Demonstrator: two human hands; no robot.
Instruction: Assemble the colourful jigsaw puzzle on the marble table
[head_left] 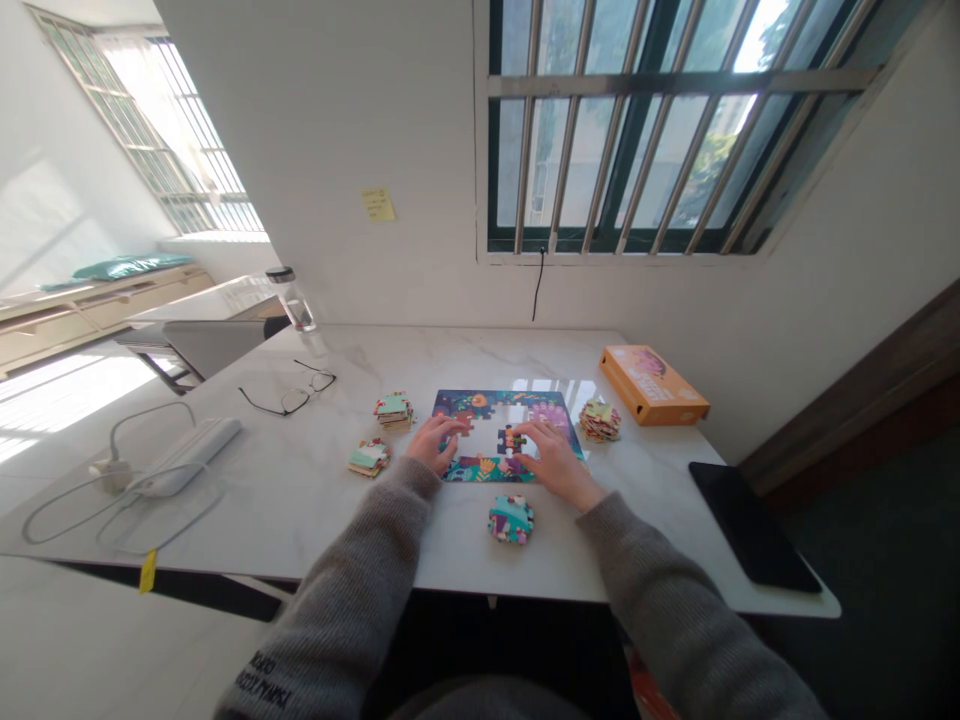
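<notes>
A colourful jigsaw puzzle lies flat on the white table, its border joined around a bare gap in the middle. My left hand rests over the puzzle's left side, fingers apart and slightly curved, with no piece visible in them. On the other side, my right hand has its thumb and fingers around a small joined cluster of puzzle pieces within the gap. Closest to me is a stack of pieces. Two more stacks, one farther back and one nearer, stand left of the puzzle.
Another stack of pieces sits right of the puzzle, near an orange box. A black tablet-like slab lies at the right edge. Leftward are glasses, a white power strip with cables, and a clear bottle.
</notes>
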